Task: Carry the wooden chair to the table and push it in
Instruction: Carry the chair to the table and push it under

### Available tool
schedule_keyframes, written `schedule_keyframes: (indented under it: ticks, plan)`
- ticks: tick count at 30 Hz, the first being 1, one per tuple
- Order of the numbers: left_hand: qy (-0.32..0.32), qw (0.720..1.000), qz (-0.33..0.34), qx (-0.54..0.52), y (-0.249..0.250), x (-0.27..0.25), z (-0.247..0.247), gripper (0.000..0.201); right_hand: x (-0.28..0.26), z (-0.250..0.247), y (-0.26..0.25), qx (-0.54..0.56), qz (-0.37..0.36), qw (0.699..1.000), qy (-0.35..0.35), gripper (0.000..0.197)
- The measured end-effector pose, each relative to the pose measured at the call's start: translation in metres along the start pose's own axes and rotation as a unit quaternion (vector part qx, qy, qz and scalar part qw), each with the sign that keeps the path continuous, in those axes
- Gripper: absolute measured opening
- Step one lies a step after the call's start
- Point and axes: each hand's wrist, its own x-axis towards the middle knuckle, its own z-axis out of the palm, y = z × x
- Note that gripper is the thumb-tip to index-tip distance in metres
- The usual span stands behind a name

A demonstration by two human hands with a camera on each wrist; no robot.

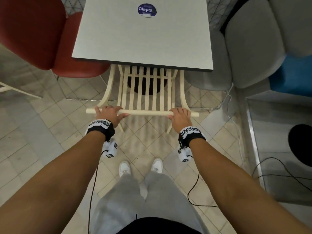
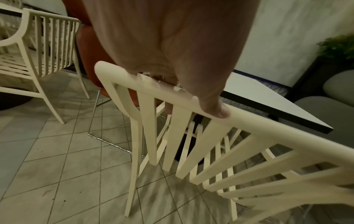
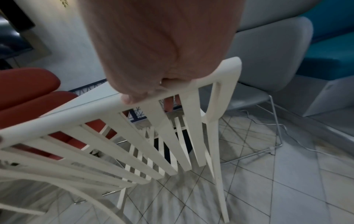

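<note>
The cream slatted wooden chair (image 1: 146, 92) stands at the near edge of the square grey table (image 1: 143, 39), its seat partly under the tabletop. My left hand (image 1: 108, 114) grips the left part of the chair's top rail (image 1: 146, 113), fingers curled over it. My right hand (image 1: 179, 114) grips the right part of the same rail. The left wrist view shows my left hand (image 2: 182, 84) wrapped round the rail (image 2: 258, 125), thumb on top. In the right wrist view my right hand (image 3: 153, 91) curls round the rail (image 3: 86, 112) near the chair's corner.
A red padded chair (image 1: 42, 39) sits left of the table, a grey padded chair (image 1: 249, 53) right. Another cream chair (image 2: 38, 50) stands farther left. Blue seating (image 1: 292, 73) and cables (image 1: 236, 132) lie right. My feet (image 1: 140, 166) are on the tiled floor behind the chair.
</note>
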Motion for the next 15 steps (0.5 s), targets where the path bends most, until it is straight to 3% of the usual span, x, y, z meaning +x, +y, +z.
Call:
schedule_keyframes:
  ticks: [5,15]
  plan:
    - [0.057,0.997,0.039,-0.033,-0.023,0.0,-0.003,0.044,-0.009,-0.002,-0.002,-0.007,0.034,0.999,0.036,0.042]
    - [0.087,0.995,0.049,-0.019,-0.045,-0.008,0.001,0.046,-0.019,0.001,-0.023,0.008,0.053,0.998,0.026,0.04]
